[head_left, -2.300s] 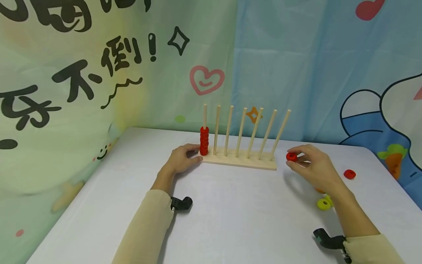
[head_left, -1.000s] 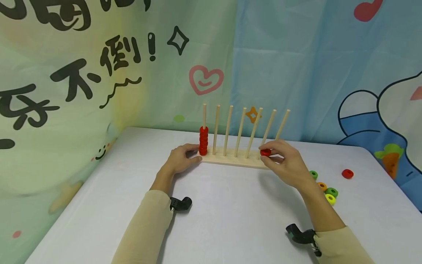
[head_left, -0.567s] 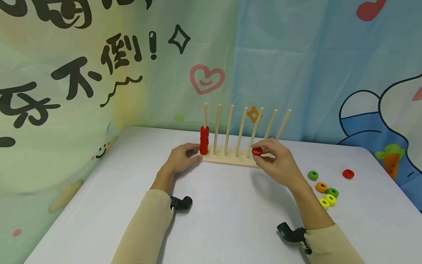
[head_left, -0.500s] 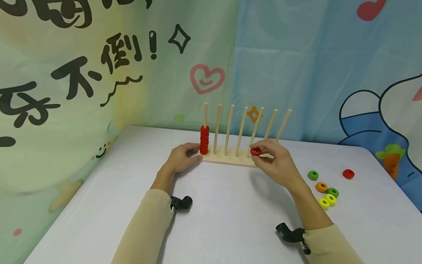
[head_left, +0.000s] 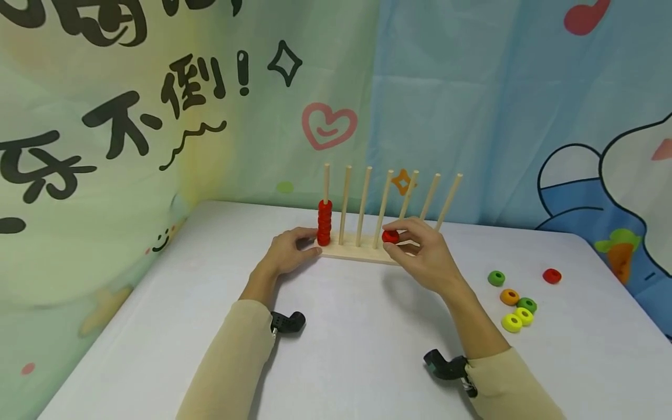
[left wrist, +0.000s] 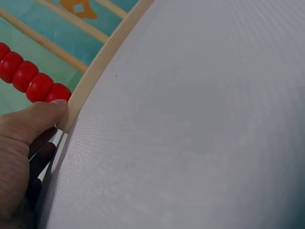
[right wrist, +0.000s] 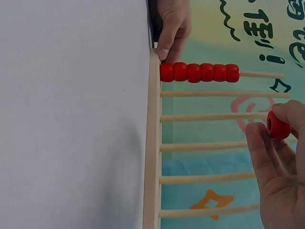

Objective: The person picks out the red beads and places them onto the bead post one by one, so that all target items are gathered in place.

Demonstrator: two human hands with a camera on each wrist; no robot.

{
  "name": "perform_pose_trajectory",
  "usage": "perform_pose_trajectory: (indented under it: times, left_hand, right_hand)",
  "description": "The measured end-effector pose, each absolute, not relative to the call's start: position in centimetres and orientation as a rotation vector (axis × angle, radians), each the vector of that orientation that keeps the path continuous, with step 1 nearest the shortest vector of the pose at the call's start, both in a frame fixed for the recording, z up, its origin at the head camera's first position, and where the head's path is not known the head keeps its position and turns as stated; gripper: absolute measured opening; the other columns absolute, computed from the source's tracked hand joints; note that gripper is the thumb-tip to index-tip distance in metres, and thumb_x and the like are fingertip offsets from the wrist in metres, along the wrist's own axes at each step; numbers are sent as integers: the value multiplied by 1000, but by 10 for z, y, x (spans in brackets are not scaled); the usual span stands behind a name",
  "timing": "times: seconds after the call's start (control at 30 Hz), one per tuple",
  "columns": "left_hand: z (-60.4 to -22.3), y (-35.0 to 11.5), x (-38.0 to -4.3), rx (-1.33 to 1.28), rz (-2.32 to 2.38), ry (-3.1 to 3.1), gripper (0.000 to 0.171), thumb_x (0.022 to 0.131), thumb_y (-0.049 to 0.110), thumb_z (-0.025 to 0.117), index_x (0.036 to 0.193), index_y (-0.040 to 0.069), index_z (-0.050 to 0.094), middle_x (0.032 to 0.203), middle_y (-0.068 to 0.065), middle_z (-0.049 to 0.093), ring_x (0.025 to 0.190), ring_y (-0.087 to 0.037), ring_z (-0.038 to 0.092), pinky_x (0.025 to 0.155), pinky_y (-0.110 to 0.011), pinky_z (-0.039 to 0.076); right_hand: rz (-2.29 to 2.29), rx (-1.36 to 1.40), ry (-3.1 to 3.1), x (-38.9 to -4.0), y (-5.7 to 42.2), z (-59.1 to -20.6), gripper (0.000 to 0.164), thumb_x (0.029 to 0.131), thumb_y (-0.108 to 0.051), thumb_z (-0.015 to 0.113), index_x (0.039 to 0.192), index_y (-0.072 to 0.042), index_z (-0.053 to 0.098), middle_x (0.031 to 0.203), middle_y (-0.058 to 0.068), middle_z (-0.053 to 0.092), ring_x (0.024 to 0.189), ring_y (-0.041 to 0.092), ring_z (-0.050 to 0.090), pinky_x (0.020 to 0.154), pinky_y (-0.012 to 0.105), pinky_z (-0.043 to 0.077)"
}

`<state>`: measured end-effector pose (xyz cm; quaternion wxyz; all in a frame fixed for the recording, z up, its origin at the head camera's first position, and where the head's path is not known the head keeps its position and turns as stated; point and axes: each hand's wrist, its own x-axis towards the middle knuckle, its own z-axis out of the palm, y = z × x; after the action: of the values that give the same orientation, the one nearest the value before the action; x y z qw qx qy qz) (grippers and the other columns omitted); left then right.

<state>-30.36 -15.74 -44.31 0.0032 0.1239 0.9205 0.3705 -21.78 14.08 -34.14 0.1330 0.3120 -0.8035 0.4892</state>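
Note:
A wooden peg stand [head_left: 354, 251] with a row of upright pegs stands at the back middle of the table. Its leftmost peg carries a stack of red beads [head_left: 324, 224]; the other pegs that show are bare. My left hand [head_left: 286, 252] grips the left end of the base, thumb at the bottom bead in the left wrist view. My right hand [head_left: 425, 255] pinches a loose red bead [right wrist: 278, 126] between thumb and fingertips, its hole showing in the right wrist view. The bead is in front of the pegs, near the middle ones, and off any peg.
On the white table [head_left: 341, 338] to the right lie a red bead [head_left: 552, 276], a green bead [head_left: 496, 278], an orange bead [head_left: 509, 297], another green bead [head_left: 527, 304] and two yellow beads [head_left: 511, 322]. A printed cloth [head_left: 446, 105] hangs behind the table.
My right hand has carried the red bead leftward from beyond the stand's right end to in front of its middle pegs. The left hand has stayed on the base.

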Motion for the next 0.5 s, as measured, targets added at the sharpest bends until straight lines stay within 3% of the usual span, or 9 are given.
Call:
perform_pose_trajectory:
  times: [0.5]
  left_hand:
    - [-443,-156,-305,376,1218,2877,49,88,34,71,135,21,62,136,1,60,131,-21,49,111,-45,35]
  right_hand:
    - [1597,963,-2228,-240,110,-332,29,87,11,66,116,7,63,109,21,60,92,33,66,79,34,59]
